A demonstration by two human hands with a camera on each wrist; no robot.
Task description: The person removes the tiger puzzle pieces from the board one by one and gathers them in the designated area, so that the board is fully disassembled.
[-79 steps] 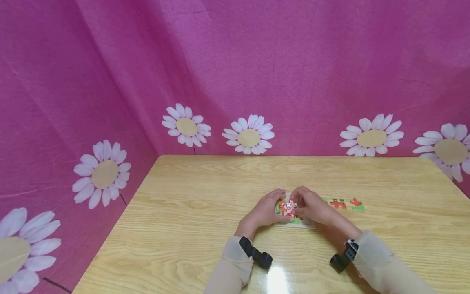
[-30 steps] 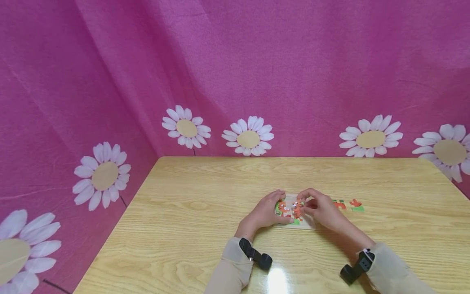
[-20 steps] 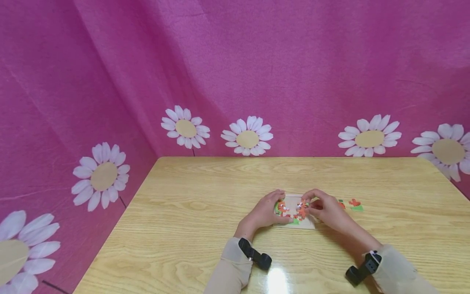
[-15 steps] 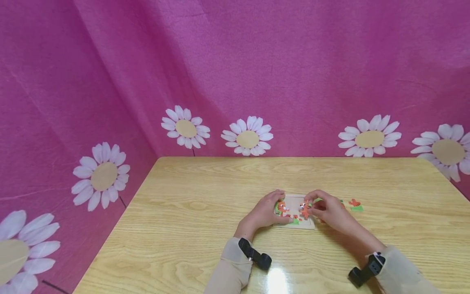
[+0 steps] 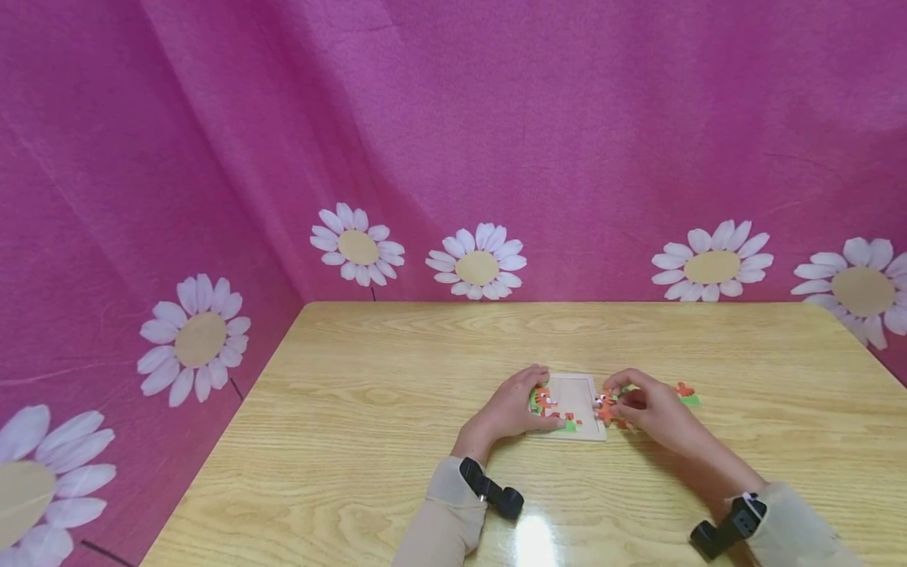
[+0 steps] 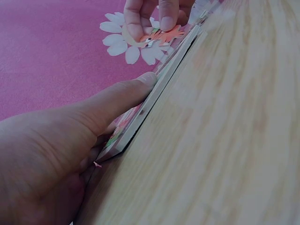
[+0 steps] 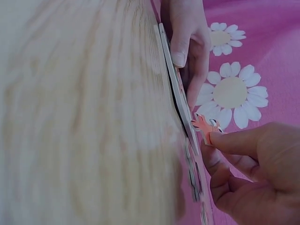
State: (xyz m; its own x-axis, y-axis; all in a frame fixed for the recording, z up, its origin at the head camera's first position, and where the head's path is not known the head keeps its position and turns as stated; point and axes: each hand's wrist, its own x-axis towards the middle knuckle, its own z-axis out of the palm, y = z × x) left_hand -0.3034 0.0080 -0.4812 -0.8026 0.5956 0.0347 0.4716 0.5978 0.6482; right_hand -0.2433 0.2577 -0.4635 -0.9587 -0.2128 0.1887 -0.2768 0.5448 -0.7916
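Observation:
A small wooden jigsaw tray [image 5: 577, 394] lies on the table, several orange and green pieces [image 5: 544, 400] fitted along its left and near sides. My left hand [image 5: 506, 405] grips the tray's left end, with the thumb along the near edge and the fingers at the far edge. Between thumb and fingertips, my right hand [image 5: 655, 411] pinches an orange jigsaw piece [image 7: 202, 125] with part of an animal's face on it. That piece is just over the tray's right edge. The right wrist view shows it tilted up from the tray.
Loose jigsaw pieces [image 5: 686, 392] lie on the wooden table [image 5: 397, 378] right of the tray, partly hidden by my right hand. A pink curtain [image 5: 567, 142] with white flowers hangs behind the table and along its left side.
My right hand has lifted the orange jigsaw piece out of the tray's middle and carried it right to the tray's edge, baring the tray's floor. The left hand has stayed put.

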